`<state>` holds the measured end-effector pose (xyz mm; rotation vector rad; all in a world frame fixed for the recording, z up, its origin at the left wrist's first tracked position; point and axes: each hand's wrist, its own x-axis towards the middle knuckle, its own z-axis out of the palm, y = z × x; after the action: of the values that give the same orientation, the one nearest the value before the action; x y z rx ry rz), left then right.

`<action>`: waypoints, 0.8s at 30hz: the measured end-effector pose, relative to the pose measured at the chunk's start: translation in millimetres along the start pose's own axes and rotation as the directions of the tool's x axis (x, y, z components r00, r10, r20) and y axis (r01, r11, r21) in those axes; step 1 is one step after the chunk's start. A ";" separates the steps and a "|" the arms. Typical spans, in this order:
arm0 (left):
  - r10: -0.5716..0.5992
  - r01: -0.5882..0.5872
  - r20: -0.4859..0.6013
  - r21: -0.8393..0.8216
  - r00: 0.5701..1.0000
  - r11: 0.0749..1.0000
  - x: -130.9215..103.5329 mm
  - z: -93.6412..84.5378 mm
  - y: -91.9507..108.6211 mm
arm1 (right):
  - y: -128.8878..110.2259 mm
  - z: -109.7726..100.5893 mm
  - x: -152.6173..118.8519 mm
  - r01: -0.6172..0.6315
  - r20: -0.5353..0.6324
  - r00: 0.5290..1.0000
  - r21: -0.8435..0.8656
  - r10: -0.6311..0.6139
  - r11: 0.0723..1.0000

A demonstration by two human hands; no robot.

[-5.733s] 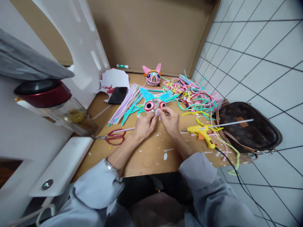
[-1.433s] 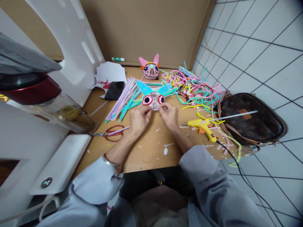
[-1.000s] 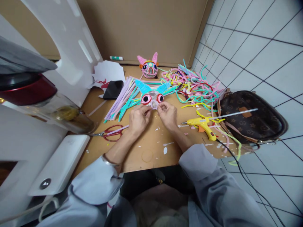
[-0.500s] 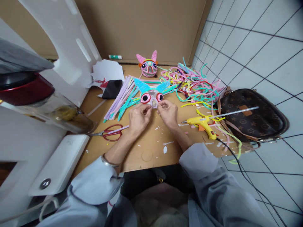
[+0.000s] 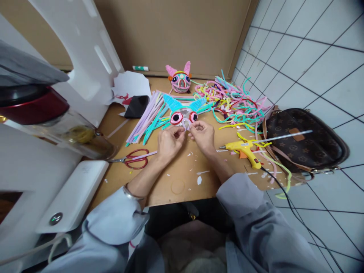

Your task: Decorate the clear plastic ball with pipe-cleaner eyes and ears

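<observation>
A light purple pipe cleaner loop [image 5: 186, 122] is pinched at its lower ends by my left hand [image 5: 171, 141] and my right hand [image 5: 203, 137]. It lies against the front of a craft head with blue ears [image 5: 172, 103] and round eyes rimmed in pink and red. Both hands are closed, with the fingertips close together below the eyes. Behind this head stands a finished-looking pink-eared head [image 5: 181, 81]. Lilac, pink and green pipe cleaners [image 5: 148, 117] lie to the left of the blue-eared head.
Red-handled scissors [image 5: 136, 158] and a black phone [image 5: 137, 106] lie left. A yellow glue gun [image 5: 246, 150] rests right, its cord running off the table. Beyond are tangled pipe cleaners [image 5: 233, 100] and a brown bag [image 5: 304, 138]. A white power bank [image 5: 72, 197] sits at the left edge.
The view has shifted slightly. My fingertips have come a little closer together at the purple loop, which both hands still pinch.
</observation>
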<state>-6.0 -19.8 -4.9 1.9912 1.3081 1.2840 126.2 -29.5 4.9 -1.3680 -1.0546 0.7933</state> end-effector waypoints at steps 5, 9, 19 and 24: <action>-0.150 0.158 0.054 -0.205 0.987 0.966 2.5 2.3 0.7 | -0.6 -0.2 0.5 -0.017 0.004 1.000 0.011 0.017 1.000; -0.267 0.279 0.083 -0.362 0.960 0.889 5.0 3.3 2.7 | -2.9 0.1 0.1 -0.022 0.019 1.000 0.050 0.021 0.998; -0.292 0.336 0.166 -0.433 0.942 0.837 5.1 -2.8 6.8 | -5.8 -2.4 -3.4 -0.016 0.037 0.999 0.074 0.013 0.997; -0.238 0.292 0.179 -0.399 0.955 0.869 5.2 -3.2 6.1 | -9.0 -2.7 -5.3 -0.046 0.052 0.998 0.089 0.042 0.995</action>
<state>-5.1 -18.5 3.6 1.5053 1.0870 1.1697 125.5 -36.2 13.4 -1.3047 -1.0183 0.9010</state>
